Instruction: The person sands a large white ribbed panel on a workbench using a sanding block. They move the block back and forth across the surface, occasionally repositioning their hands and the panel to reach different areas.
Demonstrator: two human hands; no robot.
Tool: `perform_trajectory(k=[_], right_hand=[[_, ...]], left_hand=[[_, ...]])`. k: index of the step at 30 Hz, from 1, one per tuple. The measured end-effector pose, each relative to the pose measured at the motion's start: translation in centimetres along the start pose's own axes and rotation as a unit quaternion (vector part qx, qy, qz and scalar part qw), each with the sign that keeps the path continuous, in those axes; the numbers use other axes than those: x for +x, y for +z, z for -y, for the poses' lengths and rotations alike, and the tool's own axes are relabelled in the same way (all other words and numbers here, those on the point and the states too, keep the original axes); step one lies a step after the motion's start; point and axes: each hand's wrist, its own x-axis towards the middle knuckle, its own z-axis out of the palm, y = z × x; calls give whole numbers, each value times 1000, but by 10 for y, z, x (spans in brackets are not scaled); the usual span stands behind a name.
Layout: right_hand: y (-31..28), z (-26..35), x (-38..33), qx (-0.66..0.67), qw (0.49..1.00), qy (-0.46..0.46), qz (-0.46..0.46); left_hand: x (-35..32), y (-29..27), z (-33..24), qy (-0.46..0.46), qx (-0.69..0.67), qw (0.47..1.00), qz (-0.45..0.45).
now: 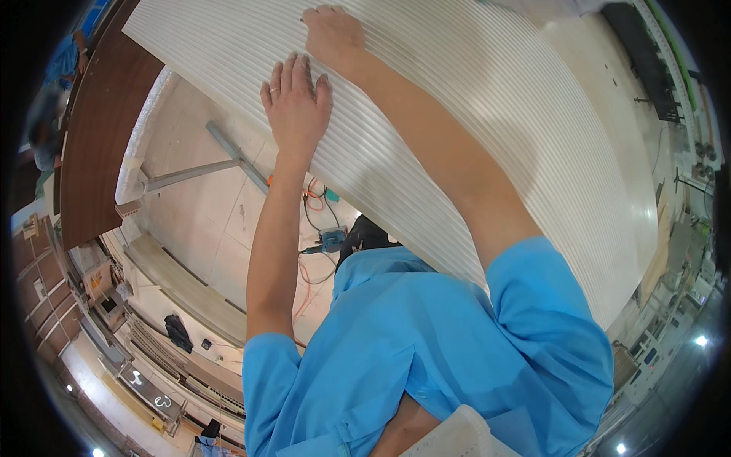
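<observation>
A large white ribbed panel (472,122) fills the upper right of the view, its fine grooves running lengthwise and bending with the lens. The left hand (295,107) lies flat and open on it near the panel's lower-left edge, fingers together and stretched out along the ribs, a ring on one finger. The right hand (333,36) rests further up the same panel, palm down with the fingers curled slightly over the surface; it is pressing, not gripping anything. Both bare forearms reach out from short bright-blue sleeves (533,305).

The panel lies on a desk frame, of which a grey metal brace (199,171) and a pale foam-edged rim (141,137) show just left of the panel's edge. Beyond that stands a dark brown board (95,145).

Below the edge of the panel, on the light floor (205,251), sits a blue power tool (331,241) with orange and black cords (308,274) looped around it. A black bundle (178,333) lies further off near some racks. I cannot tell what the white thing at the bottom edge is.
</observation>
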Motion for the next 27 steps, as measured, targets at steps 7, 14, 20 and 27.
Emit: perform_trajectory(k=[7,14,20,27], right_hand=[[-171,-70,-240,-221,940,121,229],[-253,-98,-364,-149,985,65,59],[-100,-60,-154,-54,997,-53,-23],[-25,0,-4,-48,998,-20,28]], left_hand=[[-6,5,2,3,16,1000,6],[-5,7,-7,1,53,998,27],[-5,6,-5,2,46,999,9],[4,3,3,0,23,999,28]])
